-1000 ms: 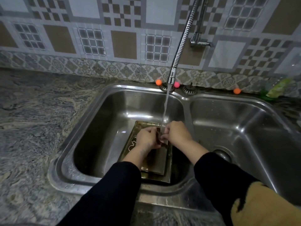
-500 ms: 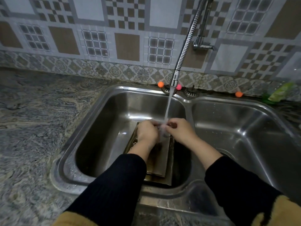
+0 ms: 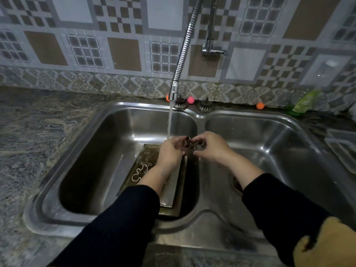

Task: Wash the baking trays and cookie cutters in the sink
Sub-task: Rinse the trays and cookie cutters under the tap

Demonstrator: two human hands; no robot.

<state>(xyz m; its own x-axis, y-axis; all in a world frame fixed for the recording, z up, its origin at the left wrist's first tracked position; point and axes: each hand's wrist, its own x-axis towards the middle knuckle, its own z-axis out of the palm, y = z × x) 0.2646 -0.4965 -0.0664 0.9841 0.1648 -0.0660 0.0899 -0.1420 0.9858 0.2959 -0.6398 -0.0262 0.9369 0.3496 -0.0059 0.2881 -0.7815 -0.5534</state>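
I look down into a stainless-steel double sink (image 3: 57,218) set in a grey marbled stone bench (image 3: 34,135). The left basin holds stacked rectangular metal baking trays (image 3: 146,155), their long axis running from the near rim away toward the back wall, tilted slightly left. A thin wavy-outlined metal cookie cutter (image 3: 139,171) lies flat in the upper tray, near its left edge. The right basin shows only a round drain (image 3: 236,183).

A ribbed flexible chrome tap hose (image 3: 183,47) hangs over the left basin, and a stream of water (image 3: 169,122) falls from it onto my hands. Between them I hold a small dark metal cookie cutter (image 3: 188,142) above the trays' far end; its shape and direction are too small to tell.

My left hand (image 3: 169,153) is knuckles-up, fingers curled, its grip closed on the cutter's left side. My right hand (image 3: 211,146) pinches the cutter's right side with thumb and fingertips. Both forearms reach in from below, in black sleeves (image 3: 119,224).

Small orange and pink balls (image 3: 190,100) sit behind the sink.
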